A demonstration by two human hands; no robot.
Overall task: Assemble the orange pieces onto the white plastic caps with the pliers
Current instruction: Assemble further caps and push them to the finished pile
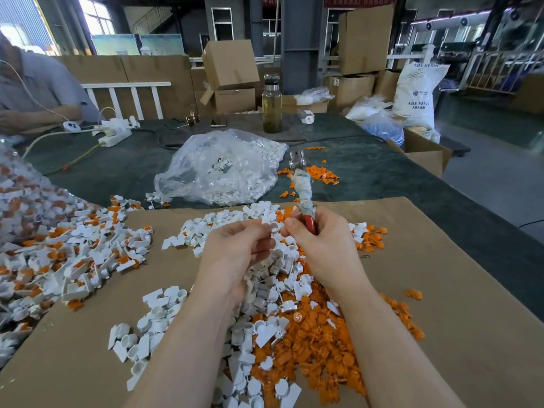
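Note:
My right hand (321,245) grips the pliers (303,195) by their red, cloth-wrapped handles, the metal jaws pointing up and away. My left hand (235,254) pinches a small white plastic cap (269,219) between its fingertips, right beside my right thumb. Under both hands lies a heap of loose white caps (265,290) and a heap of orange pieces (321,343) on brown cardboard (441,334). Whether an orange piece sits in the pinched cap is hidden by my fingers.
A pile of assembled white-and-orange caps (73,254) covers the left. A clear bag of white caps (223,169) lies behind the cardboard, with scattered orange pieces (321,173) to its right. A glass bottle (271,104), power strips (114,134) and another person (32,89) are farther back.

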